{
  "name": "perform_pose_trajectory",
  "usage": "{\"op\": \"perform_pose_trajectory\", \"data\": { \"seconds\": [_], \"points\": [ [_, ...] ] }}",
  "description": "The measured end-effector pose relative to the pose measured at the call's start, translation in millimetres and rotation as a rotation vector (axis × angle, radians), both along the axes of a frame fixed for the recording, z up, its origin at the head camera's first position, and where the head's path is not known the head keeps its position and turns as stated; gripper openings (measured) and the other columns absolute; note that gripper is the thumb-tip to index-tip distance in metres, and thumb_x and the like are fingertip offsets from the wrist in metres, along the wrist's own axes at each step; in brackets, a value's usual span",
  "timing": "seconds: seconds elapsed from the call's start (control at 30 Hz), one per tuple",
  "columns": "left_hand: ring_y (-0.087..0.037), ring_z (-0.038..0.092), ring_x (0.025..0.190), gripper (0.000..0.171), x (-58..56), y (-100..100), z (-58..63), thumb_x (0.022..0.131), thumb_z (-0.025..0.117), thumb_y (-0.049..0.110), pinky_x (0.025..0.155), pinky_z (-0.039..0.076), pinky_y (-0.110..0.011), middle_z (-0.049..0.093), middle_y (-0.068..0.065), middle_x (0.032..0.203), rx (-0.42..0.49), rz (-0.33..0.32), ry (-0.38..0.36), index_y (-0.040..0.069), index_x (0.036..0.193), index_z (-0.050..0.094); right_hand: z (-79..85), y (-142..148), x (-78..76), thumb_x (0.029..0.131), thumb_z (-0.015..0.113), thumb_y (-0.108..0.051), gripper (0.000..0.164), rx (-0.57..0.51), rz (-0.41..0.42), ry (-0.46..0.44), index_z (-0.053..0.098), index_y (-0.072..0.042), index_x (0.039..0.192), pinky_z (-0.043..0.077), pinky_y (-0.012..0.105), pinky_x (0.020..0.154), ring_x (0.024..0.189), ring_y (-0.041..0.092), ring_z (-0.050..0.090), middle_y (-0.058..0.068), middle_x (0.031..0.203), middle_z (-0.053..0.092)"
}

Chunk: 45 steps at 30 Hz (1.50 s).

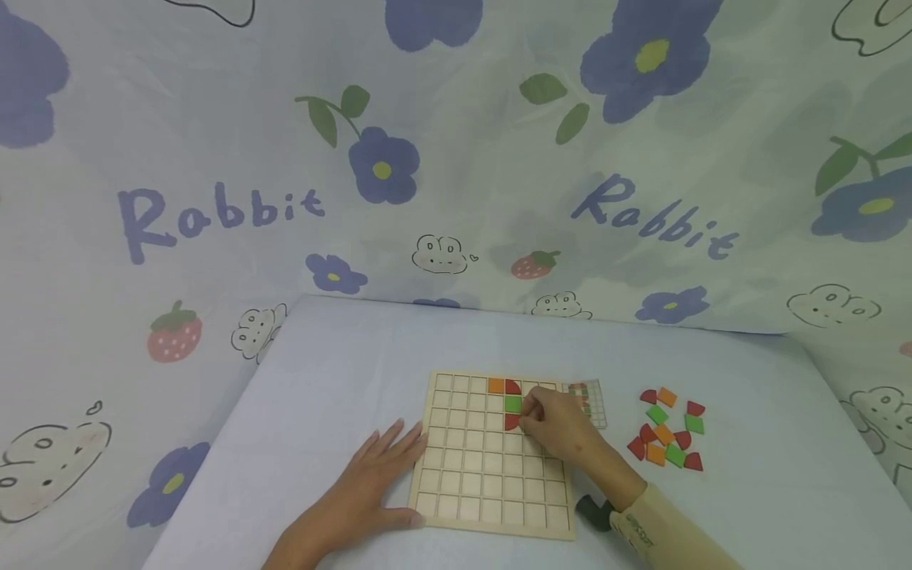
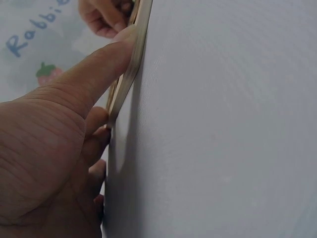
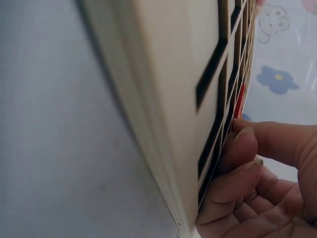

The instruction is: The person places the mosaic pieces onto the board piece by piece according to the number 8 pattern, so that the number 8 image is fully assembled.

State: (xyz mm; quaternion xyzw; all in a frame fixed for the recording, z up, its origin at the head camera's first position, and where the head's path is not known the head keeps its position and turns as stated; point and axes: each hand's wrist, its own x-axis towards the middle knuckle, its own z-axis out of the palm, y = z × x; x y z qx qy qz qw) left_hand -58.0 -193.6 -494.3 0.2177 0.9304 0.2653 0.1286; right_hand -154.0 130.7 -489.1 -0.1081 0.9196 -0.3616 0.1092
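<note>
A pale wooden grid board (image 1: 492, 497) lies flat on the table. My left hand (image 1: 363, 483) rests at its left side with fingers spread, thumb (image 2: 94, 72) touching the board's edge near the front corner. In the board's upper part sit an orange square (image 1: 495, 385), a red quarter-round piece (image 1: 512, 386) beside it, a green square (image 1: 513, 404) below that and another red piece (image 1: 511, 422) under the green. My right hand (image 1: 559, 423) is over the grid with fingers bent, fingertips right beside the green and lower red pieces. I cannot tell whether it pinches a piece.
Right of the board lie several loose red pieces (image 1: 694, 461), orange squares (image 1: 666, 397) and green squares (image 1: 694, 424). A pattern card (image 1: 597, 404) at the board's upper right is partly covered by my right hand. A dark object (image 1: 594, 513) shows beside my right wrist.
</note>
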Motion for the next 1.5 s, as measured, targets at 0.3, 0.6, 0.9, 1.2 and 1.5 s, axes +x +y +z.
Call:
{"op": "perform_pose_trajectory", "data": {
  "seconds": [0.3, 0.6, 0.9, 1.2, 1.5],
  "points": [
    [-0.028, 0.007, 0.161, 0.102, 0.2, 1, 1.7, 0.082, 0.075, 0.063, 0.128, 0.004, -0.053, 0.020, 0.004, 0.172, 0.002, -0.002, 0.001, 0.016, 0.164, 0.035, -0.2, 0, 0.6, 0.094, 0.077, -0.009, 0.012, 0.004, -0.010, -0.005, 0.066, -0.014, 0.093, 0.045, 0.026, 0.053, 0.065, 0.011, 0.053, -0.006, 0.072, 0.059],
    [-0.025, 0.006, 0.161, 0.103, 0.4, 0, -0.4, 0.082, 0.078, 0.060, 0.128, 0.002, -0.051, 0.019, 0.007, 0.173, 0.003, 0.005, -0.016, 0.017, 0.164, 0.035, -0.2, 2, 1.7, 0.094, 0.077, -0.010, 0.012, -0.001, -0.016, 0.001, 0.066, -0.014, 0.093, 0.047, 0.027, 0.056, 0.067, 0.011, 0.054, -0.007, 0.074, 0.059],
    [-0.022, 0.004, 0.161, 0.104, -0.8, -1, -2.8, 0.081, 0.080, 0.058, 0.128, -0.002, -0.047, 0.018, 0.009, 0.173, -0.002, 0.014, -0.030, 0.018, 0.165, 0.035, 1.9, 10, 6.1, 0.094, 0.077, -0.013, 0.010, -0.022, -0.017, 0.029, 0.067, -0.017, 0.093, 0.051, 0.028, 0.066, 0.075, 0.010, 0.056, -0.010, 0.078, 0.062],
    [-0.025, 0.007, 0.161, 0.102, 0.6, 0, -2.2, 0.082, 0.078, 0.060, 0.128, -0.003, -0.043, 0.020, 0.007, 0.173, 0.020, 0.010, -0.003, 0.017, 0.164, 0.036, 12.1, 27, 15.5, 0.095, 0.075, -0.011, 0.007, -0.014, -0.031, 0.049, 0.071, -0.015, 0.099, 0.053, 0.029, 0.072, 0.080, 0.011, 0.057, -0.009, 0.085, 0.064],
    [-0.021, 0.003, 0.161, 0.104, 0.2, 0, -1.3, 0.080, 0.079, 0.060, 0.128, -0.002, -0.045, 0.016, 0.011, 0.172, 0.004, 0.025, -0.042, 0.019, 0.164, 0.035, 29.8, 68, 29.2, 0.099, 0.072, -0.012, 0.012, -0.058, -0.081, 0.026, 0.070, -0.010, 0.111, 0.054, 0.025, 0.061, 0.075, 0.013, 0.063, -0.001, 0.087, 0.069]
  ]
}}
